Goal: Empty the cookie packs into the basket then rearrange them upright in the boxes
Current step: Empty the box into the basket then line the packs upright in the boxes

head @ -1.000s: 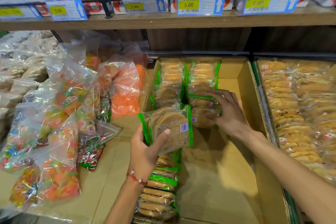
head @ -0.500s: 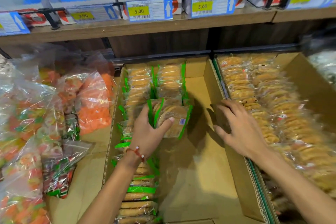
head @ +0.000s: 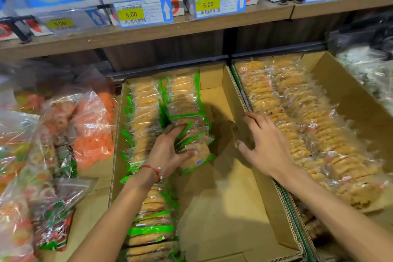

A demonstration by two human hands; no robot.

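Vs. 0.5 s earlier: the left hand (head: 168,151) had carried its cookie pack (head: 196,153) down and fwd, so the pack stood tilted against the near end of the second row (head: 182,95) in the centre box (head: 223,208). The right hand (head: 265,144) had kept its place over the wall between the centre box and the right box (head: 340,83) (1.0 s earlier it was at the second row's front pack).

Hand state: the left hand gripped the pack, thumb on its front face, fingers curled over its top edge. The right hand held nothing, fingers spread and near straight; contact with the wall could not be told.

Materials: both boxes were brown corrugated cardboard, the fluted edge exposed along the rims. The packs were clear, glossy, crinkled film with green side seams over round, golden-brown cookies. The first row (head: 142,112) stood upright along the left wall. The right box held similar cookies in plain clear film. A red cord bracelet (head: 156,171) with pale beads circled the left wrist.
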